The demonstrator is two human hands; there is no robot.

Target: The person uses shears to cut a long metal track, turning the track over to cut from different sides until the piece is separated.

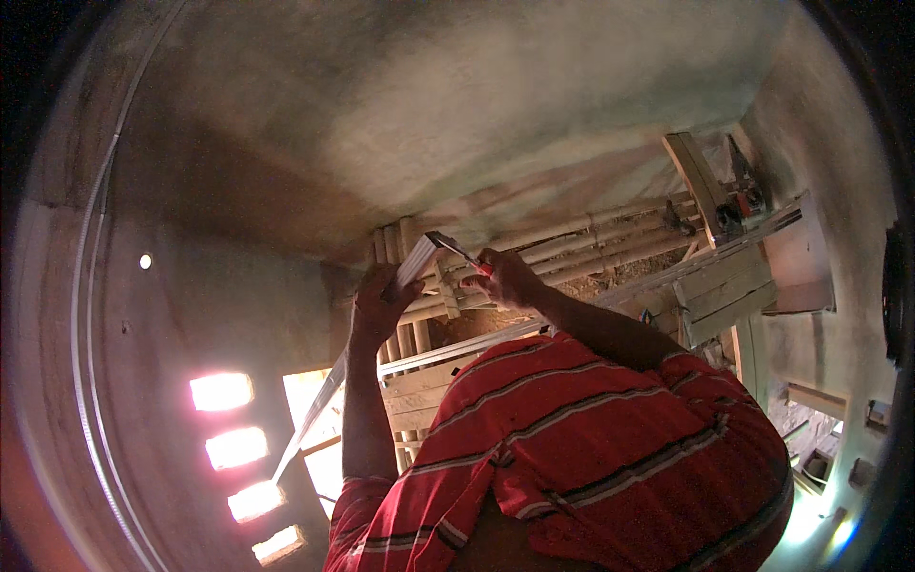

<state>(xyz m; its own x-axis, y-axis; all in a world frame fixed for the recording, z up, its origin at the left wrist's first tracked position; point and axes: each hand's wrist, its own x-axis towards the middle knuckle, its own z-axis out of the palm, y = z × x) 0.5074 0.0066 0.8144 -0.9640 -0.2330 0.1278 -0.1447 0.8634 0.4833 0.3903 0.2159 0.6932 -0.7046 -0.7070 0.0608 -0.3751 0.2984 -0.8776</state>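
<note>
My left hand is raised in front of me, its fingers wrapped round a long pale metal channel. The channel's near part slants down past my left forearm toward the lower left. To the right, my right hand grips a red-handled tool. A thin metal part of the tool reaches up to the dark upper end of the channel. Whether it is a pair of snips or another tool is too small to tell, and so is whether it bites into the metal.
Below lie wooden poles, planks and another long metal strip. A board leans at the far right beside dark objects. Bare walls surround me, with bright openings and a flexible conduit on the left.
</note>
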